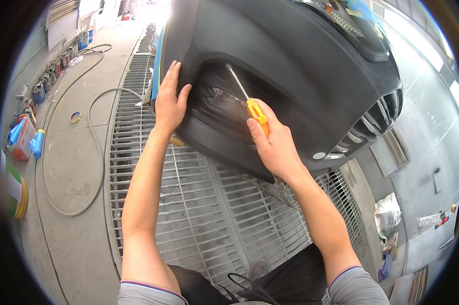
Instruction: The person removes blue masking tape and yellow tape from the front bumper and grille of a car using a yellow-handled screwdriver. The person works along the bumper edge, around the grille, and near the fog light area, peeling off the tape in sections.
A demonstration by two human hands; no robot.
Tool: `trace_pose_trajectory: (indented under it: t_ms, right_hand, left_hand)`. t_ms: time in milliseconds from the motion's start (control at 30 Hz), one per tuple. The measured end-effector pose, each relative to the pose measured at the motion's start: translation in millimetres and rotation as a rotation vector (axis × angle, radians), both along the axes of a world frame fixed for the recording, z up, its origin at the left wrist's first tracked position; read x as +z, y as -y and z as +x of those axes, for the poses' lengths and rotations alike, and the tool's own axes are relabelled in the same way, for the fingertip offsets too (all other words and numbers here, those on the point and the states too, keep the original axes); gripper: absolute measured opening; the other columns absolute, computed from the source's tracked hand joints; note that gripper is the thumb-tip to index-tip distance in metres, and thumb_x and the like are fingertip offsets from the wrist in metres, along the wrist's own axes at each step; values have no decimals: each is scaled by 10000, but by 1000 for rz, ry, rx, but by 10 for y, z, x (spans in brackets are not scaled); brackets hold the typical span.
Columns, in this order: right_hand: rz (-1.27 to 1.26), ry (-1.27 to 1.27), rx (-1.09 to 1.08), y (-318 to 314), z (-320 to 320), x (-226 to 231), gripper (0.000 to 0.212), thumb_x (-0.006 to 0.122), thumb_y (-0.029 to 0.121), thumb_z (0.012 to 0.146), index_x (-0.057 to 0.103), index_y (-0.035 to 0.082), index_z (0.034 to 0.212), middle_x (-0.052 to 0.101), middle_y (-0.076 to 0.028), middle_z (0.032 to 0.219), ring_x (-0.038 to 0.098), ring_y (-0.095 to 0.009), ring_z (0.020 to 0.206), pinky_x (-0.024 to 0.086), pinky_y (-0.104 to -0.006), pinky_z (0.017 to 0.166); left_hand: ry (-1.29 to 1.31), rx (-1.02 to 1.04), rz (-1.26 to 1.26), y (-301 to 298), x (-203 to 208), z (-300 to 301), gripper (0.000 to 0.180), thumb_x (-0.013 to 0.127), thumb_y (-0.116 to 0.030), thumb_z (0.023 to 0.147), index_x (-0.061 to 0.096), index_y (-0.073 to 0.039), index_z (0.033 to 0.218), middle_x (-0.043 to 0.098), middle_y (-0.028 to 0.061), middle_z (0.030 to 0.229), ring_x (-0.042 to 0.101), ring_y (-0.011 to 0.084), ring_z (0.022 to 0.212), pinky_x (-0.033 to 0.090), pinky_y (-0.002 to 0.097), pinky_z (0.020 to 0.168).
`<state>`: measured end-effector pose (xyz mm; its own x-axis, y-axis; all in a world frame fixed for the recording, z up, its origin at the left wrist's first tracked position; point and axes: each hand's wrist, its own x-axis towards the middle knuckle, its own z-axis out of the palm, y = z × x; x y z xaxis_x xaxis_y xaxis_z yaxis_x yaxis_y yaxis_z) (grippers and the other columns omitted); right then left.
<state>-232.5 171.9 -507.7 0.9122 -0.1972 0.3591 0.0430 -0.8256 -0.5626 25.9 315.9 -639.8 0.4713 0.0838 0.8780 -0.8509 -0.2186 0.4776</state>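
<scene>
My right hand is wrapped round the yellow handle of a screwdriver. Its long metal shaft points up and to the left, and the tip reaches the upper edge of a dark recess in a matte black car bumper. I cannot tell whether the tip touches the surface. On the left side of the bumper my left hand lies with the palm against it, fingers stretched and thumb apart. Creased, shiny dark material shows inside the recess.
Metal floor grating lies under the car. A hose loops over the concrete at left, near a roll of tape. Several cans line the left wall. The car's headlight is partly covered; a crumpled bag sits at right.
</scene>
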Motion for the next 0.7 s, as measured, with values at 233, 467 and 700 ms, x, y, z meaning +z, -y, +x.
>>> trace_pose_trajectory:
  t_ms: [233, 467, 700]
  right_hand:
    - [23, -85, -8, -96, 107, 94, 516, 633, 317, 1146, 498, 145, 1614, 787, -268, 1134, 774, -445, 1086, 577, -468, 959]
    - [-13, -60, -19, -26, 109, 14, 537, 633, 335, 1145, 494, 139, 1626, 792, -256, 1110, 784, -423, 1062, 584, -454, 950]
    - [-29, -51, 31, -59, 148, 31, 537, 631, 313, 1141, 487, 131, 1625, 784, -217, 988, 786, -372, 909, 585, -420, 873]
  left_hand:
    - [2, 0, -52, 29, 142, 32, 630, 737, -195, 1052, 528, -7, 1615, 557, 230, 1651, 548, 406, 1513, 438, 460, 1252]
    - [-224, 16, -226, 448, 829, -96, 939, 793, -553, 989, 460, 20, 1655, 402, 277, 1747, 353, 407, 1643, 300, 484, 1339]
    - [-273, -463, -334, 73, 292, 320, 688, 759, -362, 1067, 525, -97, 1658, 408, 172, 1783, 359, 317, 1663, 289, 416, 1345]
